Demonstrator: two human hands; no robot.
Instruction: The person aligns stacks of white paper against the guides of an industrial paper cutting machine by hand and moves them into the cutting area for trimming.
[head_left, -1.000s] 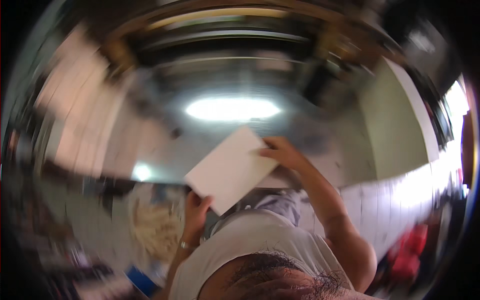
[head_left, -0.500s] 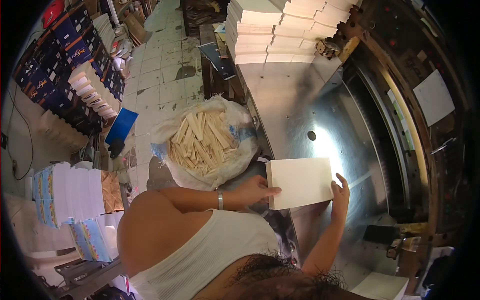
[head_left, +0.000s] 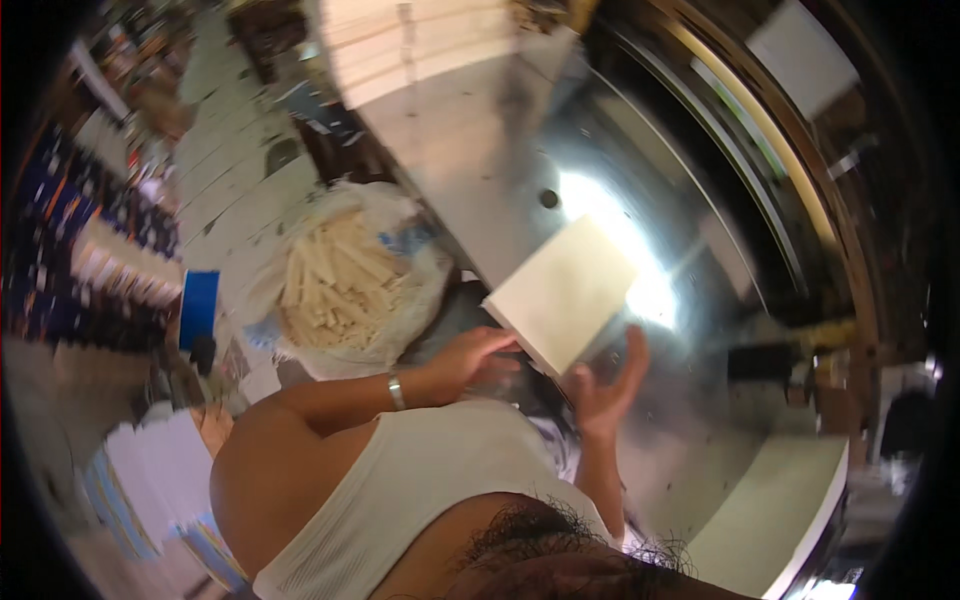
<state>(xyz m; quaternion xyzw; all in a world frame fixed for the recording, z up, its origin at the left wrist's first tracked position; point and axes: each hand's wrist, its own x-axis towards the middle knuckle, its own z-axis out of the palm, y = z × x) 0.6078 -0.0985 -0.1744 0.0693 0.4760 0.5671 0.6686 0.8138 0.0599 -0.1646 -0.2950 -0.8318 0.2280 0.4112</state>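
A thick cream paper block (head_left: 565,290) lies at an angle over the near left edge of the shiny metal table (head_left: 480,180). My left hand (head_left: 470,362), a metal band on its wrist, is at the block's near left edge with fingers stretched out. Its fingertips look close to or touching that edge; motion blurs them. My right hand (head_left: 605,390) is open beside the block's near right corner, thumb and fingers spread. The thumb tip is by the corner; whether it touches, I cannot tell.
Left of the table stands a white sack (head_left: 425,290) full of pale paper offcuts (head_left: 340,275). Tall paper stacks (head_left: 420,45) stand at the table's far end. A larger pale stack (head_left: 765,510) is at the near right. A dark machine slot (head_left: 700,170) runs along the right.
The paper block has turned counterclockwise on the table. Both hands have loosened from its sides, and the right hand has come down to its near corner. The whole view has swung rightward.
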